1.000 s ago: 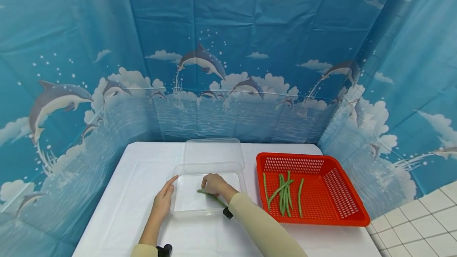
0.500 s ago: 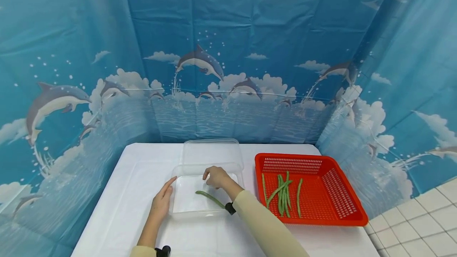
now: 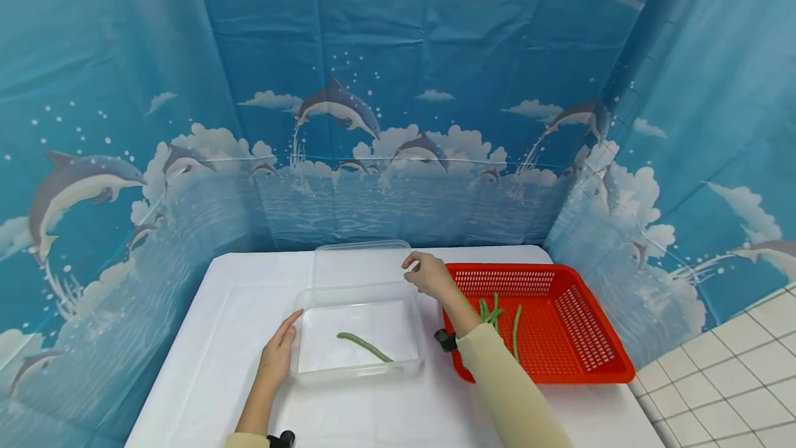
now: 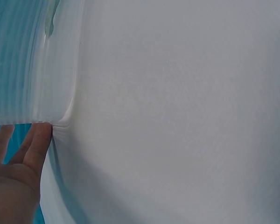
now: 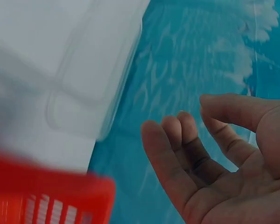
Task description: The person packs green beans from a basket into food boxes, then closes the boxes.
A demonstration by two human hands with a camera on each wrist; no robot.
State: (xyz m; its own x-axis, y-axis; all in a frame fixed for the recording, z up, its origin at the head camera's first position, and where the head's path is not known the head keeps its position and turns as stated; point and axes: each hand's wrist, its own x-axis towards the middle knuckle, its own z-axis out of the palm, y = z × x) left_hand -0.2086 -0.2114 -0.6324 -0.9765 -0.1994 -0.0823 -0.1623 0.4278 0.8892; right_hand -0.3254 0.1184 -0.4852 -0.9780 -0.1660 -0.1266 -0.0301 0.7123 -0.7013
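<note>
One green bean (image 3: 365,346) lies slantwise on the bottom of a clear plastic box (image 3: 357,371). My left hand (image 3: 278,353) rests against the box's left wall with its fingers extended; in the left wrist view those fingers (image 4: 39,145) touch the box's edge. In the air between the box and a red plastic basket (image 3: 575,323) is my right hand (image 3: 430,275), holding nothing. The right wrist view shows its fingers (image 5: 165,163) loosely bent, apart from the thumb. Several green beans (image 3: 491,313) lie in the basket, partly hidden behind the right forearm.
A clear lid (image 3: 361,265) lies behind the box, near the back edge of the white-covered table (image 3: 224,316). A blue curtain (image 3: 398,206) with dolphins hangs close behind and along the sides. White tiles (image 3: 721,365) show at the right.
My right hand let go of the bean in the box, lifted out and moved right toward the basket. My left hand stays at the box's left side.
</note>
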